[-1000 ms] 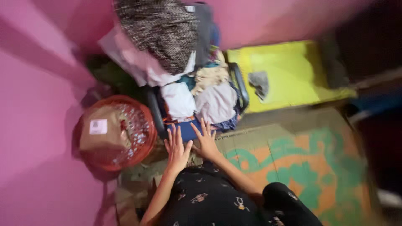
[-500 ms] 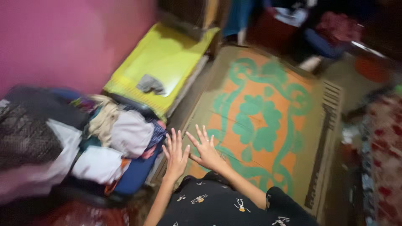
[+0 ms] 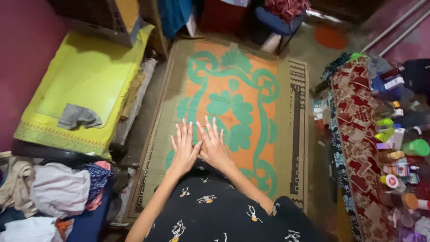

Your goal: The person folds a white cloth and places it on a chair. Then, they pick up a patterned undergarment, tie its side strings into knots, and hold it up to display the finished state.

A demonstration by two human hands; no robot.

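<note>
My left hand [image 3: 183, 148] and my right hand [image 3: 213, 144] are held out side by side in front of me, palms down, fingers spread, thumbs nearly touching. Neither holds anything. They hover over an orange woven mat [image 3: 233, 98] with a green leaf pattern and a tan border. A black cloth with small printed figures [image 3: 224, 210] covers my lap below my forearms.
A yellow mattress [image 3: 85, 85] with a grey rag [image 3: 78, 116] lies at left. A pile of clothes [image 3: 49, 192] fills a dark tub at the lower left. A patterned red cloth [image 3: 358, 125] with several bottles and jars [image 3: 398, 152] runs along the right. A chair [image 3: 280, 20] stands at the back.
The view has swung right, from the clothes pile and red basket to the mat and the right-hand clutter. My hands keep the same spread pose in front of me.
</note>
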